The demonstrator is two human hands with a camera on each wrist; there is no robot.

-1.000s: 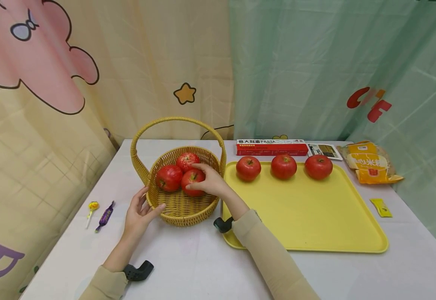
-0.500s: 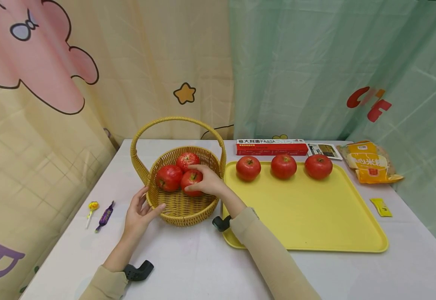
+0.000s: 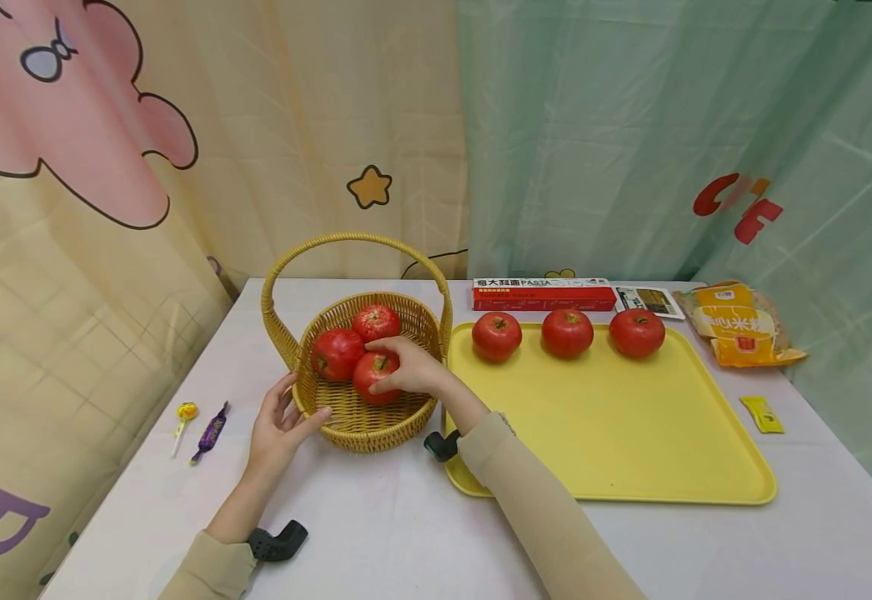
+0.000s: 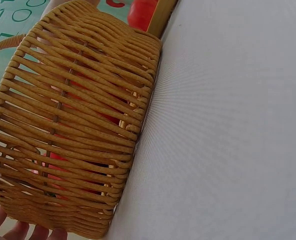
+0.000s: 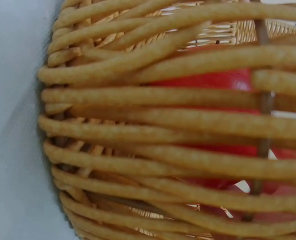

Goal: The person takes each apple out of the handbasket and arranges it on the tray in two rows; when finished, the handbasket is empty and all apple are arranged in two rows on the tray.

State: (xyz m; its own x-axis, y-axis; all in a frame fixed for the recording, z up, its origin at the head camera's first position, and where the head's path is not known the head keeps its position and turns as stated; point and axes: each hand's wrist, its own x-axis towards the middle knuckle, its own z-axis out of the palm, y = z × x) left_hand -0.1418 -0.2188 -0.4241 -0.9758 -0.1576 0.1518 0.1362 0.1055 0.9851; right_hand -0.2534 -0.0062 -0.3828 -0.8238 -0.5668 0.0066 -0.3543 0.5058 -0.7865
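Note:
A yellow wicker basket (image 3: 364, 437) with a tall arched handle stands on the table, holding three red apples. My left hand (image 3: 274, 433) grips its left front side, thumb at the rim and fingers along the outer wall. In the left wrist view, fingertips (image 4: 18, 231) touch the weave. Reaching in over the right rim, my right hand (image 3: 413, 367) holds the front apple (image 3: 373, 379) between thumb and fingers. Beside it lie a left apple (image 3: 338, 355) and a back apple (image 3: 376, 322). Through the weave, the right wrist view shows red apple skin (image 5: 218, 80).
Right of the basket lies a yellow tray (image 3: 616, 433) with three apples (image 3: 567, 333) along its back edge. Behind it sit a red pasta box (image 3: 544, 296) and a flat card (image 3: 649, 302). An orange food bag (image 3: 744, 325), yellow packet (image 3: 762, 414), lollipop (image 3: 184, 421) and purple candy (image 3: 211, 433) lie outward.
My right hand has shifted the front apple slightly left and toward the front of the basket. The left hand and basket have stayed in place.

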